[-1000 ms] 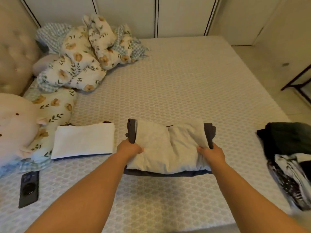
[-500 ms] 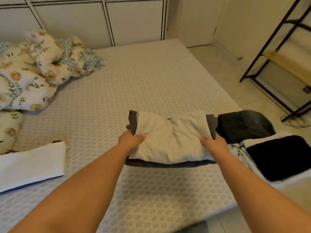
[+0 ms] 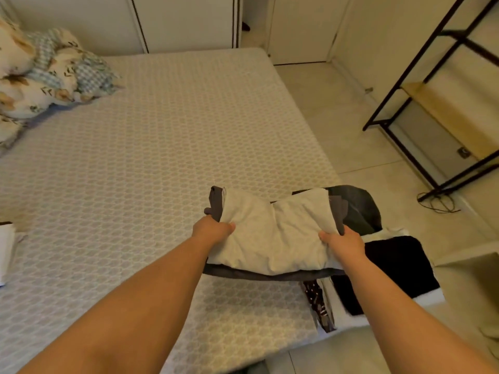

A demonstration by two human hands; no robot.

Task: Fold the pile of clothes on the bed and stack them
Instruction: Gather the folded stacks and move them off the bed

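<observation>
Folded bundle held by both ends, above the bed's near right corner.

Left hand [image 3: 213, 229] and right hand [image 3: 342, 242] each clasp an end of the folded grey garment [image 3: 272, 233] — keeping its folds flat — with the dark clothes pile [image 3: 388, 263] at four o'clock.

In front of my hands the bed [image 3: 162, 147] is a wide open surface, free to pass. On my right the pile of clothes [image 3: 391, 263] blocks the corner. At far left the crumpled quilt [image 3: 51, 76] and a white folded cloth [image 3: 5, 252] take the edge. Beyond the bed, a black shelf frame [image 3: 421, 103] stands on the floor.
</observation>
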